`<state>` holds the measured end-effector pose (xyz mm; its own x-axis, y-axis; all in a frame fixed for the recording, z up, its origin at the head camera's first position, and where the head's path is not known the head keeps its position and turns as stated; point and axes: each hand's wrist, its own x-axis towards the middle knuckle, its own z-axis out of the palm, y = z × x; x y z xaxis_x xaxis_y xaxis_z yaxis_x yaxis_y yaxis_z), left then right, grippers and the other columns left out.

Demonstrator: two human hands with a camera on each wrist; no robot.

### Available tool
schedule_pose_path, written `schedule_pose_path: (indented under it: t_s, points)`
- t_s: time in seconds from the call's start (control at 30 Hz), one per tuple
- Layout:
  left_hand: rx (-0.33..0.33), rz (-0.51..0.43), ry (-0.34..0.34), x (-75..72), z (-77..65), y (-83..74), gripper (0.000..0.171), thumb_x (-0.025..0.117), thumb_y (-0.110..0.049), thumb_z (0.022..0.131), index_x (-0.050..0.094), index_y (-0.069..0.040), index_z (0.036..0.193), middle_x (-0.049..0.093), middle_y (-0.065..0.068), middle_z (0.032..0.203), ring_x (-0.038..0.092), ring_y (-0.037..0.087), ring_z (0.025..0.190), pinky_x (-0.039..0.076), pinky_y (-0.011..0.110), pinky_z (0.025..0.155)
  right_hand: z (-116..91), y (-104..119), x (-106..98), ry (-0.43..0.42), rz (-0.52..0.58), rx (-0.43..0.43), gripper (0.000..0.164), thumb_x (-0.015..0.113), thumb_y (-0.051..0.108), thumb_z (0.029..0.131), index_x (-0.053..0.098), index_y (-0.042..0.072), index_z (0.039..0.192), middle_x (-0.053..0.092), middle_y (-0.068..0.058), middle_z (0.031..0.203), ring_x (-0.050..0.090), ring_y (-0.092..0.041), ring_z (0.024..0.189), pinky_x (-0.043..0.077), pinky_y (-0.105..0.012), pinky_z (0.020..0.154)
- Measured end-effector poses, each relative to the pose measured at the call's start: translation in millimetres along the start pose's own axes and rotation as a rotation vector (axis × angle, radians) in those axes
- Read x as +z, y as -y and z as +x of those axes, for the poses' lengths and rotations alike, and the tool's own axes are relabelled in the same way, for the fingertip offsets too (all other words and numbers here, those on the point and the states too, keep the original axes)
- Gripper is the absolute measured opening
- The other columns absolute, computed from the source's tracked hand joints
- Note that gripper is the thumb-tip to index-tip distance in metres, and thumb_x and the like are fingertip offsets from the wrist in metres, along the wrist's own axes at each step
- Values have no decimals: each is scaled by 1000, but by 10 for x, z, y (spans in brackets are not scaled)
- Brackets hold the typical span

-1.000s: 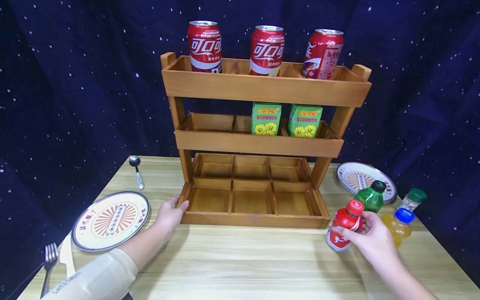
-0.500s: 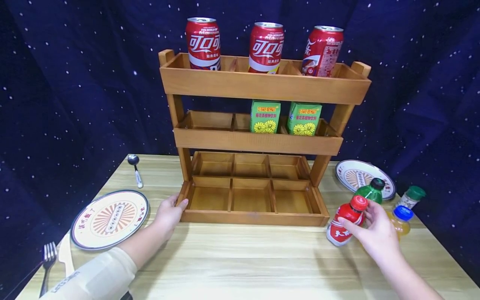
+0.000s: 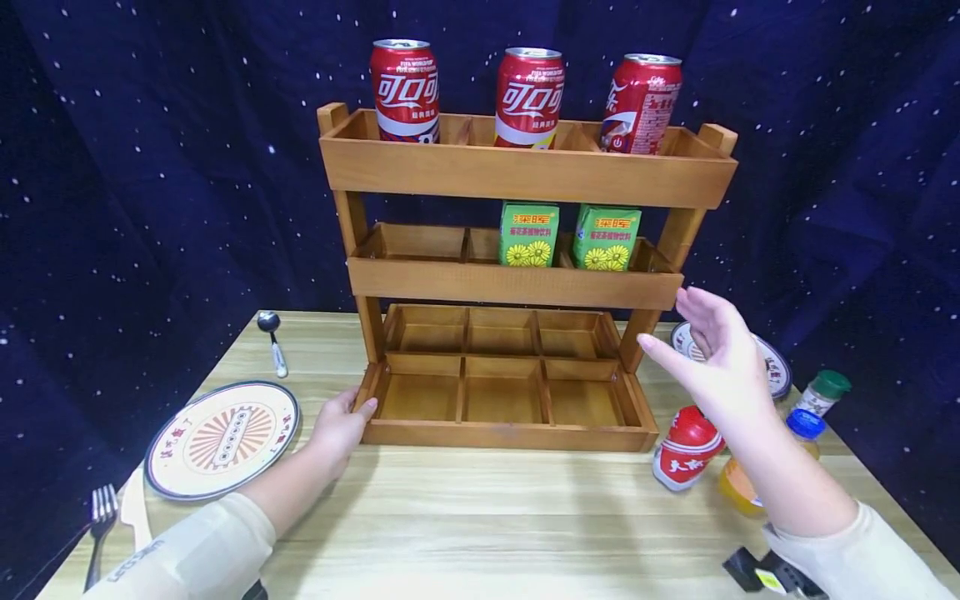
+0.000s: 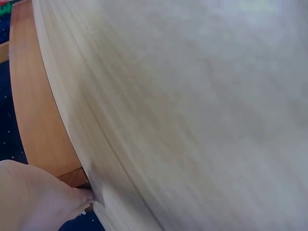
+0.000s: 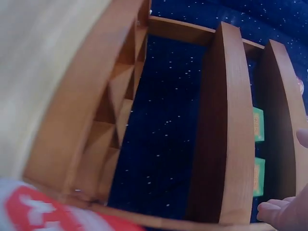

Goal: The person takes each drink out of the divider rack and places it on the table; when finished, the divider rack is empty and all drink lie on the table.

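My left hand grips the lower left corner of a three-tier wooden rack, thumb at its front edge. In the left wrist view that hand pinches the end of the rack's base. My right hand is raised in the air by the rack's right post, thumb and fingers spread apart, holding nothing. Below it a red bottle stands on the table, its top hidden behind my forearm. Two green drink cartons stand on the middle tier, and three red cola cans on the top tier.
An orange-drink bottle with a blue cap and a green-capped shaker stand at the right, near a plate. Left lie another plate, a spoon, a fork and a pale knife.
My right hand has let go of the red bottle and risen up toward the rack's middle tier. The bottle stays on the table. My left hand keeps its place on the rack.
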<state>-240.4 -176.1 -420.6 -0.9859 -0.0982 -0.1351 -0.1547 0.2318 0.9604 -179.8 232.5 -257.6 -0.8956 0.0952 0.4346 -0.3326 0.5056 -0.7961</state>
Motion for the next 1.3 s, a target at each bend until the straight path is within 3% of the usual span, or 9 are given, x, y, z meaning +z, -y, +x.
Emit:
schedule_pose_path:
  t_s: [0.07,0.3,0.4,0.53,0.7,0.83,0.97,1.13,1.3]
  points:
    - [-3,-3,2,5,1,2,56,45,-13,94,17,12,136,18,28,141,18,36,129,18,43,106,189,77,50,24,18,-1,74,72,28,76,33,4,134,41,-10,135,38,-19,123,30,-33,103]
    - [-3,-2,-11,3,-7,-14,56,45,-13,94,18,11,136,19,27,141,19,36,129,19,43,106,914,211,142,68,-61,25,81,70,41,74,33,-1,133,43,-16,133,40,-22,121,33,-36,101]
    - [1,2,-12,-1,-5,-12,56,45,-13,94,18,11,136,19,27,141,20,36,129,20,43,106,1156,185,207,96,-41,37,76,72,37,74,38,2,131,47,-14,129,44,-20,117,35,-34,99]
    - [11,-1,-6,-2,3,-5,55,45,-13,94,19,12,136,20,28,140,21,37,128,20,43,105,1382,109,273,149,80,40,65,74,23,74,42,9,129,51,-7,126,46,-17,113,36,-31,98]
    - [9,17,-11,-6,12,10,56,46,-13,94,19,11,136,18,28,141,17,37,130,17,44,106,1539,17,275,248,169,69,63,71,10,76,39,9,131,47,-7,128,43,-18,115,33,-32,100]
    - [5,11,-14,-7,12,15,55,45,-13,94,20,11,136,20,27,141,19,36,129,18,43,106,1589,-2,249,331,215,161,62,68,6,78,37,8,131,45,-10,129,43,-21,116,34,-36,100]
    - [2,18,-14,-6,11,3,55,46,-13,94,20,10,136,19,26,141,17,36,130,17,43,106,1602,-7,229,362,221,219,62,65,1,80,33,6,132,44,-12,128,44,-23,115,37,-38,98]
    - [8,6,-7,-2,4,-6,55,45,-13,94,20,12,136,20,28,140,19,36,129,19,44,106,1592,-23,241,333,187,194,59,63,-2,80,34,3,131,46,-14,125,47,-23,112,41,-34,94]
    - [6,10,-13,3,8,9,54,45,-13,94,21,11,136,23,27,140,22,36,128,21,43,105,1567,-58,246,289,145,79,58,67,0,78,39,3,128,50,-14,120,51,-22,106,46,-28,87]
